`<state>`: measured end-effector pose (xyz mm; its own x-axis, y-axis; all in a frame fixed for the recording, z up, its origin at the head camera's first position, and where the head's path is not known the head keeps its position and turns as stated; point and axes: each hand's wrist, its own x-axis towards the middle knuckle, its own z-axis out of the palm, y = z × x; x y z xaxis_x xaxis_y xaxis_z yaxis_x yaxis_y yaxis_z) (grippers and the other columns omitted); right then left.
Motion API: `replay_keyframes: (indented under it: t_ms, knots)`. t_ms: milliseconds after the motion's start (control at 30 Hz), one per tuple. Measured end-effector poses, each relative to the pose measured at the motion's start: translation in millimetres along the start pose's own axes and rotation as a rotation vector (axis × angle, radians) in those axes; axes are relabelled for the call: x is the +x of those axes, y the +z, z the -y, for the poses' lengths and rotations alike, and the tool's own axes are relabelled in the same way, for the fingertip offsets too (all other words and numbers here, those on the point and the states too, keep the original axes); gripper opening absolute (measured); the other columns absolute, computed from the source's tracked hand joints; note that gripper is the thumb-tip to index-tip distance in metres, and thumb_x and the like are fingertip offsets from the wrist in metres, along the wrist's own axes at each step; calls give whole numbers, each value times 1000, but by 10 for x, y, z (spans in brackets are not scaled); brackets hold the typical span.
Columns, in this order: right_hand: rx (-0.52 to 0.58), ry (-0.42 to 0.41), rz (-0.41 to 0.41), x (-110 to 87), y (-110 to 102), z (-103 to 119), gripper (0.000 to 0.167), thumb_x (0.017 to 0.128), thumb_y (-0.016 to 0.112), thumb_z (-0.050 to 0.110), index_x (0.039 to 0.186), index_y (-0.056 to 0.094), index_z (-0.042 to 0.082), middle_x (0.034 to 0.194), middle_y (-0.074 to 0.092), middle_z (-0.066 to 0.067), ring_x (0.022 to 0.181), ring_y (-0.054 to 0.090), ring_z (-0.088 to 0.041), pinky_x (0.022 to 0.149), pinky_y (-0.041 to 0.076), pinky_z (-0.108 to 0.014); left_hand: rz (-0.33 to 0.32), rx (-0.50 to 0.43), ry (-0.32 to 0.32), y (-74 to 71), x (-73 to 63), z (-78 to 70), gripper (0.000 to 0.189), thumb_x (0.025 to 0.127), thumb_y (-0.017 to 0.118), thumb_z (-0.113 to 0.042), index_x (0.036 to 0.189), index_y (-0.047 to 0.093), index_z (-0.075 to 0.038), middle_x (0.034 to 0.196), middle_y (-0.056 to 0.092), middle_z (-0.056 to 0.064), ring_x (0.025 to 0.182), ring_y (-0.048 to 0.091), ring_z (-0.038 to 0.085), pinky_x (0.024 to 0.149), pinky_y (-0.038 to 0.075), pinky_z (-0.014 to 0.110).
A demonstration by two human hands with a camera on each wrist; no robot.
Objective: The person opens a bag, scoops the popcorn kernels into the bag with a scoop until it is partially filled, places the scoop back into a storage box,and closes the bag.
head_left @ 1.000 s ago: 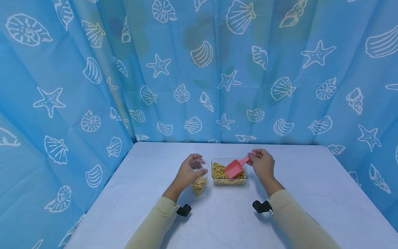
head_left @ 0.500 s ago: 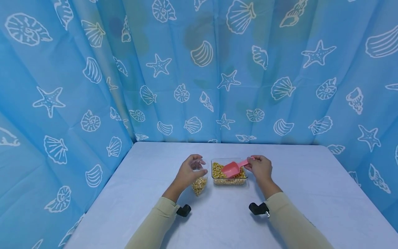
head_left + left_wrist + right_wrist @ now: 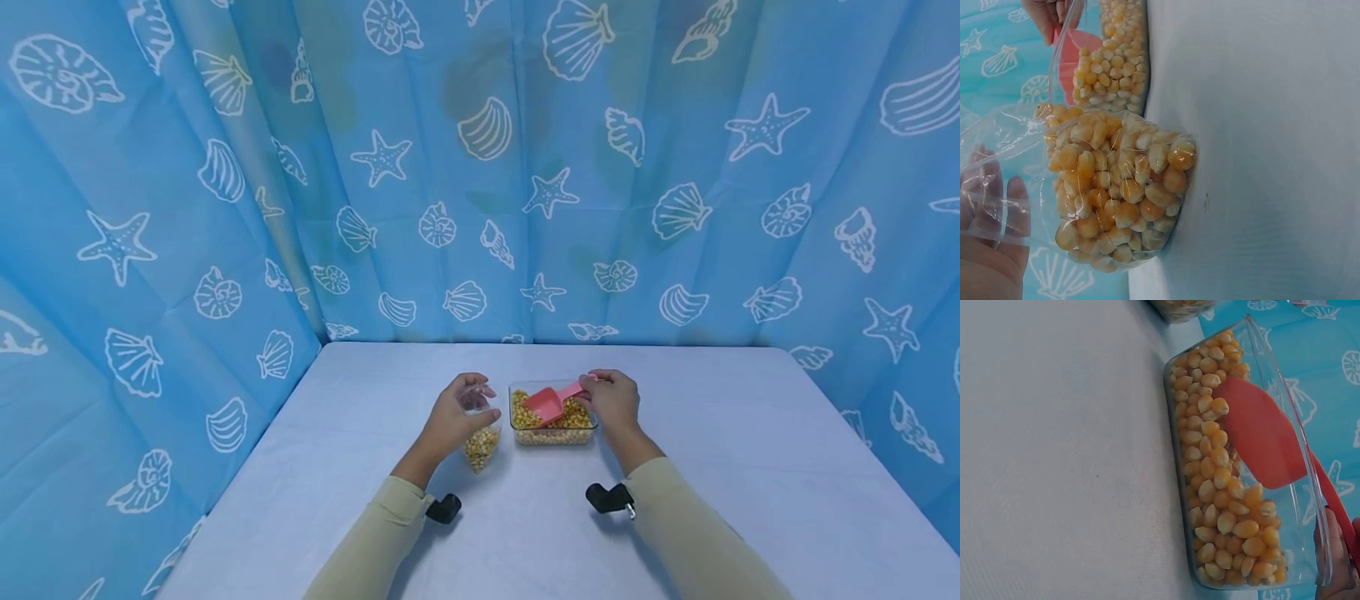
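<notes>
My left hand (image 3: 459, 412) holds the upper part of a clear plastic bag (image 3: 1122, 194), thumb and fingers around its sides. Corn kernels fill the bag's lower part, which hangs close over the table in the head view. Just right of it stands a clear rectangular container (image 3: 553, 429) of corn kernels. The right hand (image 3: 617, 400) pinches the handle of a pink scoop (image 3: 546, 405) from the container's right side. In the right wrist view, the tip of the scoop's blade (image 3: 1260, 437) is sunk among the kernels (image 3: 1210, 462), which hide it.
A white cloth-covered table (image 3: 720, 442) surrounds the bag and container. Behind and to the left hangs a blue curtain (image 3: 420, 183) printed with shells and starfish. Black mounts (image 3: 444, 508) stick out from both wrists near the sleeves.
The right hand has moved left with the scoop, whose blade has slid from the container's middle toward its left part and tipped into the kernels. My left hand and the bag stay almost still.
</notes>
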<state>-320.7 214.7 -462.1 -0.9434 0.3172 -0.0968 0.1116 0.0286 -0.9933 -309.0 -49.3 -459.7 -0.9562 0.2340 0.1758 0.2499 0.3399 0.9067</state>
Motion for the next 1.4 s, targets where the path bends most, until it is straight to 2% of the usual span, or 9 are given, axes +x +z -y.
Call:
replay_keyframes:
  t_ms: [100,300,533,700,767,900,1133,1400]
  knots:
    - [10,0,12,-2,2,3,36,100,56,16,130,50,-3,117,58,-20,96,64,-24,78,55,-28,-2,3,2,5,5,11,52,81,80,-28,124,52,-21,117,63,9,99,58,18,88,49,41]
    - [39,30,-19,47,13,-15,35,100,56,14,130,51,-3,118,58,-18,97,64,-25,78,55,-30,-2,18,-1,20,5,15,52,81,80,-29,124,53,-22,109,63,-3,98,59,17,86,50,39]
    - [140,85,-52,122,-34,-20,35,99,56,10,130,51,-5,120,58,-20,93,65,-22,77,55,-30,6,-1,10,30,0,15,52,80,80,-28,124,53,-21,116,63,10,97,59,18,87,49,40]
    - [224,152,-68,184,-141,-23,41,100,54,11,136,46,-6,121,56,-20,90,67,-18,76,55,-28,12,-11,15,30,-1,17,51,80,80,-28,123,53,-20,115,63,8,97,59,19,87,49,40]
    - [241,179,-76,203,-165,-32,43,100,55,11,138,45,-5,122,55,-20,93,66,-19,76,55,-28,14,-12,13,30,-1,17,51,81,80,-28,123,53,-20,114,64,6,98,59,19,87,50,40]
    - [282,220,-98,235,-184,-57,42,99,56,11,137,46,-3,121,56,-18,93,66,-18,75,55,-27,20,-30,14,33,4,3,52,81,80,-27,124,53,-19,117,63,10,99,59,19,87,49,40]
    - [381,238,-82,200,-236,30,38,98,58,12,133,50,-1,117,58,-15,90,68,-14,78,54,-26,28,-21,-1,52,12,7,54,80,81,-28,125,53,-19,117,62,12,99,59,19,88,49,40]
    - [423,204,-77,175,-264,230,33,97,61,14,127,53,1,110,61,-11,90,68,-15,77,54,-27,41,-14,-15,72,17,-10,52,82,79,-21,127,52,-19,119,63,12,101,59,19,92,47,44]
